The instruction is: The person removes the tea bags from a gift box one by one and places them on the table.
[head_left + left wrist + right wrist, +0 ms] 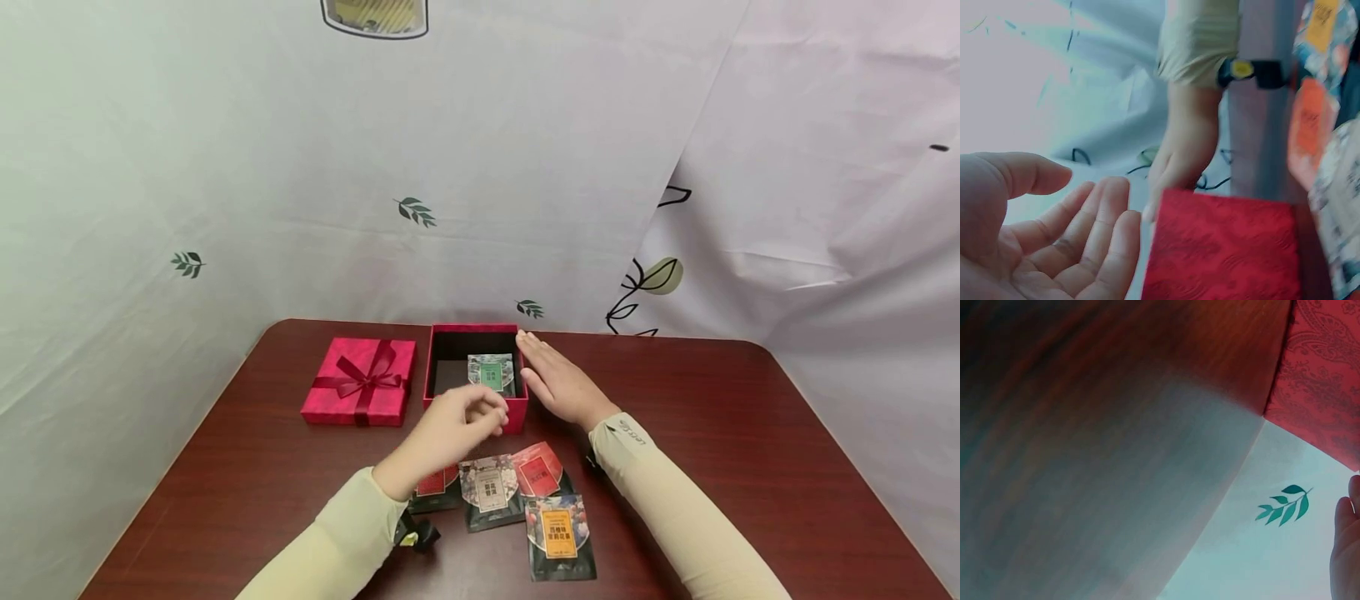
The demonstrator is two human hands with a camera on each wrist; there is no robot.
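Observation:
An open red box with a dark inside stands near the far table edge. Inside it, on the right side, lies a packet with a green label. My left hand hovers over the box's front rim with fingers loosely bent. In the left wrist view its palm holds nothing, beside the red box wall. The right hand is at the box's right side, fingers stretched out, fingertips right at the rim. In the right wrist view, its fingers show by the box corner.
Left of the box lies a red lid with a dark red ribbon bow. In front are packets labelled grey, red and orange. Another red-labelled packet is partly under the left wrist. A pale curtain hangs behind the table.

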